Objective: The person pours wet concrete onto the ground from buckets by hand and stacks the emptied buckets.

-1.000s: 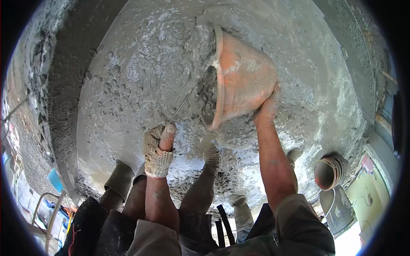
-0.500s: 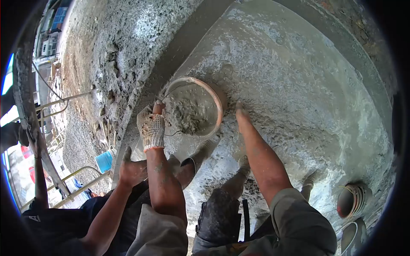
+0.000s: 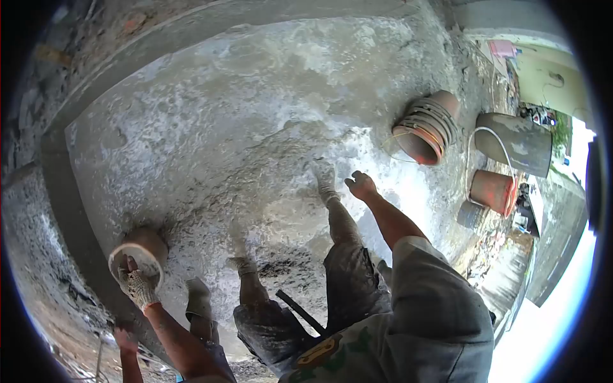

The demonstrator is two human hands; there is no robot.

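Note:
My left hand (image 3: 139,287), in a pale knitted glove, is at the lower rim of a mud-stained bucket (image 3: 163,243). Its fingers reach over the rim into the mouth and appear to grip it. The bucket stands on wet grey concrete (image 3: 211,115) at the lower left; its contents are hard to make out. Bare and empty, my right hand (image 3: 362,186) hangs above the concrete near my muddy foot (image 3: 327,180), fingers loosely bent and thumb apart.
Another person's hand (image 3: 126,339) is below my left hand. A nested stack of buckets (image 3: 426,131) lies tipped at the right. Beyond it are a large grey drum (image 3: 514,145) and a reddish bucket (image 3: 491,190). A raised concrete edge (image 3: 60,185) borders the left.
My view has swung right, bringing the bucket stack and drum more into sight. The bucket and my gloved hand now appear at the lower left. My right hand has moved away from the bucket.

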